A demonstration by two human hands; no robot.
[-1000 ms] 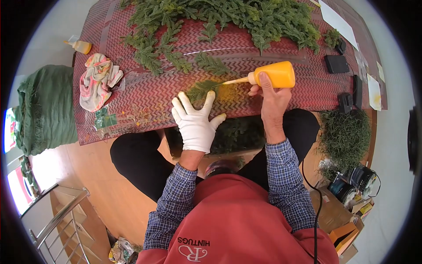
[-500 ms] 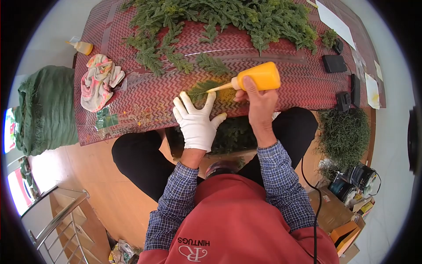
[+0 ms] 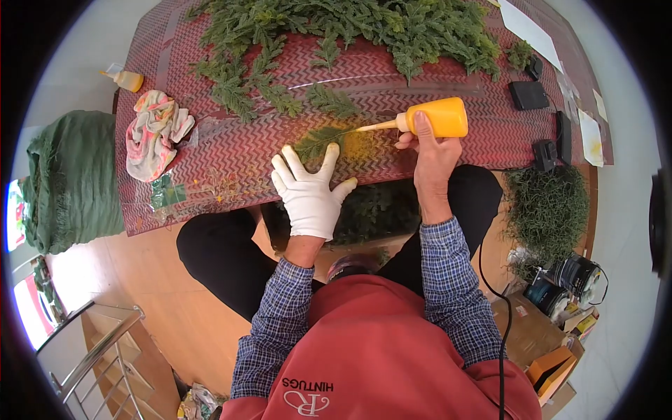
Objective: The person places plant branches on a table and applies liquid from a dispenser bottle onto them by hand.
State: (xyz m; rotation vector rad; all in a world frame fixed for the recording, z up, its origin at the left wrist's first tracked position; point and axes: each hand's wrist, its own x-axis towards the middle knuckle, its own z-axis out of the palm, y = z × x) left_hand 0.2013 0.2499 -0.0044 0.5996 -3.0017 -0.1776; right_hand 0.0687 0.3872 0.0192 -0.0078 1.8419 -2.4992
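Observation:
My left hand, in a white glove, lies with fingers spread on the table's near edge. Its fingertips are at the lower side of a green artificial fir sprig; whether they press on it I cannot tell. Bare and closed, my right hand grips a yellow squeeze bottle tipped on its side. The bottle's long thin nozzle points left, its tip at the right end of the sprig. Yellow stain surrounds that spot on the patterned red table cover.
Heaped fir sprigs cover the table's far side. At left lie a stained cloth and a second, smaller bottle. Black devices stand at right. Below the table's edge sits a box of dark greenery. A black cable hangs beside my right arm.
My right hand has moved right with the squeeze bottle. The nozzle tip has shifted from above my left fingertips to the sprig's right end. My left hand stays almost in place.

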